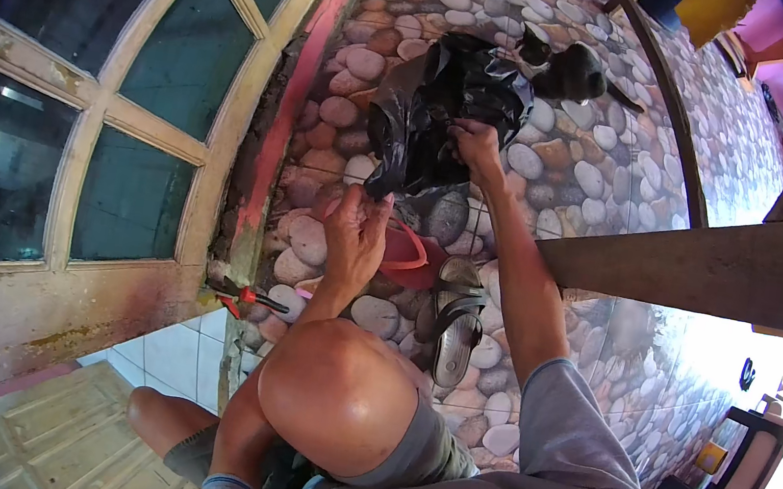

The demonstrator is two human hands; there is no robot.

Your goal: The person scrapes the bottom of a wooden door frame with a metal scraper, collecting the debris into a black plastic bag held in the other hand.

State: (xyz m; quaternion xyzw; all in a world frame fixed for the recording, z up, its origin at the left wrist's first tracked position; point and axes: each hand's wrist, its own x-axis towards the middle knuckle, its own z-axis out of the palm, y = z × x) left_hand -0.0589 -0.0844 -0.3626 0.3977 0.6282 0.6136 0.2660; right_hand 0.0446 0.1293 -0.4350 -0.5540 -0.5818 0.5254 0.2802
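A black plastic bag [447, 103] is spread above the pebble-patterned floor, in the upper middle of the head view. My left hand [358, 229] pinches the bag's lower left corner. With bent fingers, my right hand [477, 148] grips the bag near its lower right part. What lies inside the bag cannot be seen. A black and white cat [570, 71] stands beside the bag's upper right edge, its head close to the plastic. Below my hands lie a red flip-flop [413, 258] and a grey-brown sandal [456, 327].
Pliers with red and black handles [251, 297] lie at the threshold by the paned door [103, 99] on the left. A wooden beam [692, 273] runs in from the right, near my right arm. My bent knee is below my left hand.
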